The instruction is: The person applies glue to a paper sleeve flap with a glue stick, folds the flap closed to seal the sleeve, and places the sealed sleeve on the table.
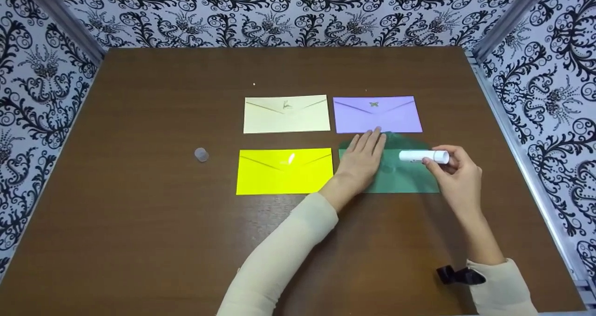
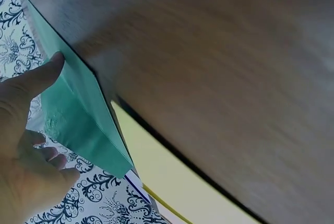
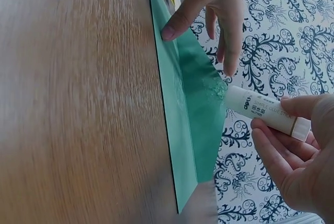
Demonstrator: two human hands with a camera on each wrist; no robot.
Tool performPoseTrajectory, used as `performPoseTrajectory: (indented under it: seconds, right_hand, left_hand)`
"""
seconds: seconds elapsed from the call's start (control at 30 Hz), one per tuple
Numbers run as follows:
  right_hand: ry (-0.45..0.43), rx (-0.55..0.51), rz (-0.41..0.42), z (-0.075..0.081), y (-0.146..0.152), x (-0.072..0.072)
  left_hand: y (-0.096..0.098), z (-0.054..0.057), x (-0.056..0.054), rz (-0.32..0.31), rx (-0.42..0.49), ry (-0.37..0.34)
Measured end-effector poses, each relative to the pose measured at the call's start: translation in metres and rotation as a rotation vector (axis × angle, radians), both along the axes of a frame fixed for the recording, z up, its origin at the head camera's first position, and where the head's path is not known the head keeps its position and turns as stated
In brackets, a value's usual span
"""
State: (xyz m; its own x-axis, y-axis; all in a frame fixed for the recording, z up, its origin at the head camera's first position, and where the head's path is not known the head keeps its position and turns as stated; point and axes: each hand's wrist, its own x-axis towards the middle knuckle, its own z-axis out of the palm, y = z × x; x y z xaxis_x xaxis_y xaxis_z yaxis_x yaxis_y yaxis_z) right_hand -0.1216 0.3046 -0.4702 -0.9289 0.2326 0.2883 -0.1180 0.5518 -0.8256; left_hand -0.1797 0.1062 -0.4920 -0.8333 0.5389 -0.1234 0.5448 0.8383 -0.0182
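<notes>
A green envelope (image 1: 405, 176) lies on the table with its flap (image 3: 201, 98) unfolded toward the far side. My left hand (image 1: 361, 160) rests on its left part with fingers stretched out; in the left wrist view the thumb (image 2: 55, 65) presses the envelope's body. Between the thumb and fingers of my right hand (image 1: 461, 176) is a white glue stick (image 3: 263, 112), uncapped and held over the envelope. Its tip is right at the flap's pointed edge in the right wrist view, beside a whitish glue smear (image 3: 214, 89).
A yellow envelope (image 1: 284, 178) lies left of the green one. Behind are a cream envelope (image 1: 286, 120) and a purple envelope (image 1: 377, 120), both with flaps folded down. A small translucent cap (image 1: 201, 155) stands farther left on the brown table (image 1: 116, 213).
</notes>
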Motion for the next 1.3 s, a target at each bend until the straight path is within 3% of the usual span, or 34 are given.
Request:
performPoseTrajectory:
  seconds: [0.17,0.37,0.53,0.77,1.07,1.3]
  right_hand:
    - [0.012,-0.013,-0.006,0.000,0.002,0.001]
    - [0.062,-0.067,-0.026,-0.001,0.006,0.004]
    - [0.109,-0.122,-0.038,-0.004,0.008,0.007]
    - [0.088,-0.117,-0.039,-0.006,0.010,0.008]
    - [0.071,-0.108,-0.027,-0.007,0.009,0.008]
    - [0.065,-0.106,-0.030,-0.008,0.008,0.008]
  left_hand:
    - [0.003,-0.001,0.001,0.016,0.010,-0.004]
    - [0.004,-0.004,0.007,-0.012,0.026,0.017]
    - [0.002,-0.007,0.009,-0.058,0.006,-0.009]
    - [0.001,-0.006,0.013,-0.121,-0.046,-0.075]
    - [0.002,-0.008,0.014,-0.140,-0.082,-0.167]
    - [0.003,-0.006,0.013,-0.154,-0.118,-0.185]
